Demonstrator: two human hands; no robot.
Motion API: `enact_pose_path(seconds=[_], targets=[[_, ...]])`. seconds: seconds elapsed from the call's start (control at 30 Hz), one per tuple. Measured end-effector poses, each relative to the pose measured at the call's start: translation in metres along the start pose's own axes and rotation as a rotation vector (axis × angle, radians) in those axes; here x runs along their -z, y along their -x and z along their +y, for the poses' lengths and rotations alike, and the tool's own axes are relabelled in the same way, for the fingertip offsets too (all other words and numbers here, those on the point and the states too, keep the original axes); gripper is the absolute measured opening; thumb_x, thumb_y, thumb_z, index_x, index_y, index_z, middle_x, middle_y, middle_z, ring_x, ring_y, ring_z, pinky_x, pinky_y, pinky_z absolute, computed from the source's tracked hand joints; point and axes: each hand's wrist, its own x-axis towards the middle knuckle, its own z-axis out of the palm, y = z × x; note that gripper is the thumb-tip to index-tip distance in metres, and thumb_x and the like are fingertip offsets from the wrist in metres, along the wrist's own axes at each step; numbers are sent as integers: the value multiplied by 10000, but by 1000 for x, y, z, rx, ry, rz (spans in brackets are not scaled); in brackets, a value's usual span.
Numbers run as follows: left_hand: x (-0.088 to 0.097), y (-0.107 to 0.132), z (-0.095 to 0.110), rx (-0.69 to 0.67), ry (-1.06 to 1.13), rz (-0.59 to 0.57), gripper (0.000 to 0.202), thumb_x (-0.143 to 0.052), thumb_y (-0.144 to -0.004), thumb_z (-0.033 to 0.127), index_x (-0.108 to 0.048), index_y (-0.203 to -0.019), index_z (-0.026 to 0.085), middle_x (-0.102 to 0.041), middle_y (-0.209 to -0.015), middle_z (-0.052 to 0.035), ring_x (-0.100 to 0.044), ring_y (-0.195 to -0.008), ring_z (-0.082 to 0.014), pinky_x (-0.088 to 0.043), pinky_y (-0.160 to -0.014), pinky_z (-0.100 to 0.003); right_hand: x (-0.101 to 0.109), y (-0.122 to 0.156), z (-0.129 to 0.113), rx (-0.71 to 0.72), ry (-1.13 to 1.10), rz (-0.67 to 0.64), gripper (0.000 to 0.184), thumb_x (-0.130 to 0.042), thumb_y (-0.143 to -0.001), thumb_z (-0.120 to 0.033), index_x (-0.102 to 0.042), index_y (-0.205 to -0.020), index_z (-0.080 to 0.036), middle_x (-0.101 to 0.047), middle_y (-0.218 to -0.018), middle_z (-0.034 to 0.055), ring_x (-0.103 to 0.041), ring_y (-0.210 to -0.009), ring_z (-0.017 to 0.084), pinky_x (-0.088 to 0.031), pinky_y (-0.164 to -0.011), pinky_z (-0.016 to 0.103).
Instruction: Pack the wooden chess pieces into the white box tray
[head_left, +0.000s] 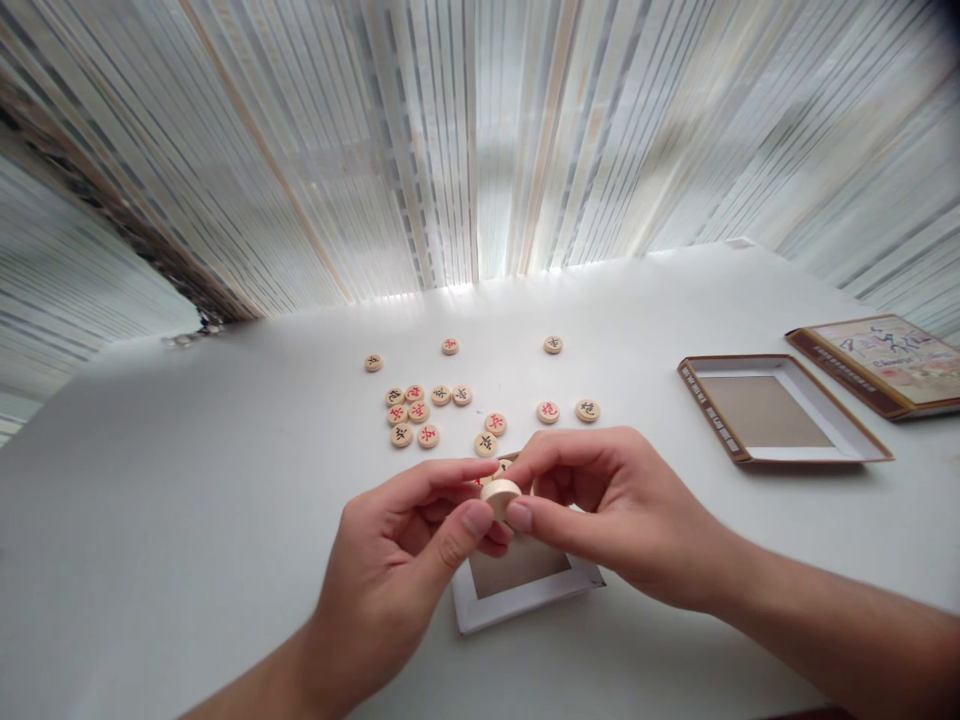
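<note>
Between the fingertips of my left hand (405, 555) and my right hand (611, 510) is a round wooden Chinese chess piece (501, 499), its pale side toward me. Thumbs and forefingers of both hands pinch it. Directly below, a shallow cardboard box tray (517, 612) with a white rim and brown bottom lies on the table, partly hidden by my hands. At its far end more pieces show behind the held one, mostly covered. Just past the tray lie a red-marked piece (495, 424) and a black-marked piece (486, 445).
Several chess pieces (418, 411) cluster left of centre, with others scattered farther back, such as a black-marked disc (553, 345). To the right are a second open tray (787, 455) and a printed box lid (889, 360). A striped curtain (480, 140) hangs behind the white table (187, 480).
</note>
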Motion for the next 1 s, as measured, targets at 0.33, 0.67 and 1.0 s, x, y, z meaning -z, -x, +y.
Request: enact_pose_path(seconds=[0.33, 0.67, 1.0], targets=[[9, -6, -7, 164, 172, -38, 149, -816, -964, 301, -855, -1039, 178, -861, -950, -77, -817, -771, -172, -687, -768, -245, 1, -1, 3, 439, 409, 97, 132, -782, -935, -184, -880, -1018, -214, -762, -797, 45, -624, -610, 121, -499, -534, 233], [5, -7, -2, 228, 288, -8, 149, -890, -889, 241, -842, -1023, 196, -858, -1023, -59, -816, -918, -171, -667, -864, -226, 2, 1, 9, 713, 606, 135, 265, -710, -948, -83, -845, -1126, -226, -772, -933, 77, -669, -666, 125, -567, -574, 224], [10, -6, -8, 173, 233, 7, 220, -913, -862, 214, -818, -1060, 231, -816, -1091, -39, -767, -1006, -154, -638, -894, -200, 1, 1, 9, 700, 619, 129, 249, -759, -948, -124, -818, -1163, -233, -751, -950, 72, -612, -594, 111, -588, -577, 247]])
